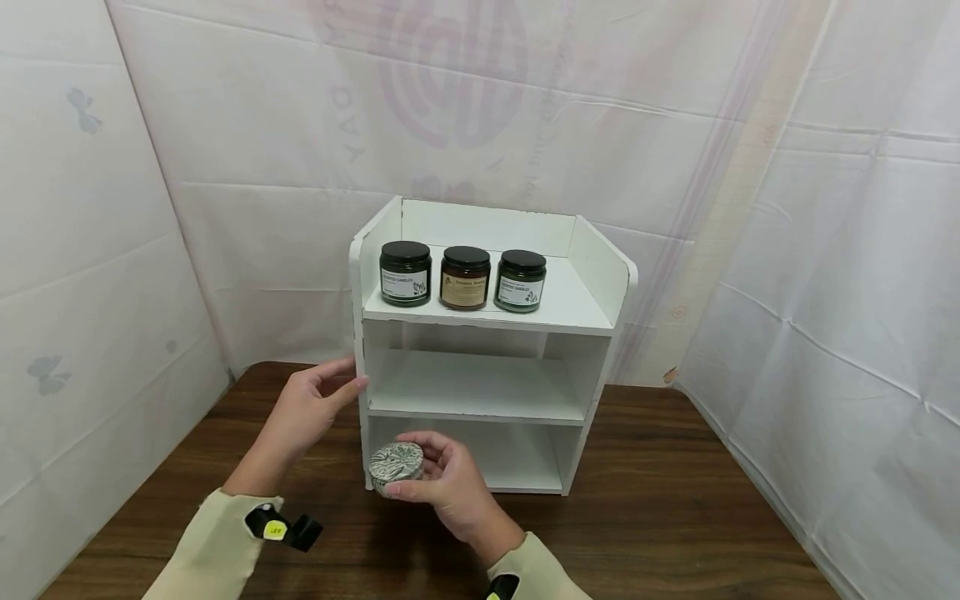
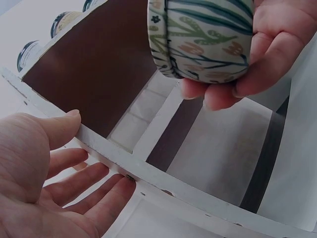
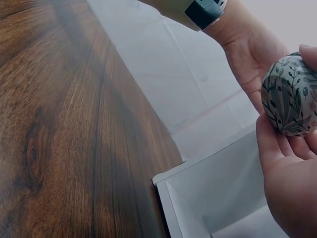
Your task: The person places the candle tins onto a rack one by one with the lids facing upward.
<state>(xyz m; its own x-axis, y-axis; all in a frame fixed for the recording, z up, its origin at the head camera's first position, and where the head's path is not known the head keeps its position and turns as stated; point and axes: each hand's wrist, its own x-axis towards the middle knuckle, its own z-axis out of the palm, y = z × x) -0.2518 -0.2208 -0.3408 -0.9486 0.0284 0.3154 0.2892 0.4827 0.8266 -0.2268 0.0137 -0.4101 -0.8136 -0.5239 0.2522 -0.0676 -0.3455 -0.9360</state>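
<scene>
A small round lidded tin [image 1: 396, 467] with a green-and-white leaf pattern is pinched between the thumb and fingers of my right hand [image 1: 450, 487]. It is held in front of the lower left part of a white shelf unit [image 1: 491, 323]. In the left wrist view, the tin [image 2: 205, 42] shows tulips and leaves on its side. My left hand [image 1: 311, 408] rests against the shelf's left side panel. Its thumb touches the front edge, and its fairly straight fingers [image 2: 106, 198] lie along the outside of the panel.
On the top shelf stand three black-lidded candle jars: a green one [image 1: 406, 275] at left, an amber one [image 1: 465, 279] in the middle and another green one [image 1: 521, 282] at right. The unit stands on a dark wooden table [image 1: 660, 500], with white sheeting [image 1: 285, 242] around.
</scene>
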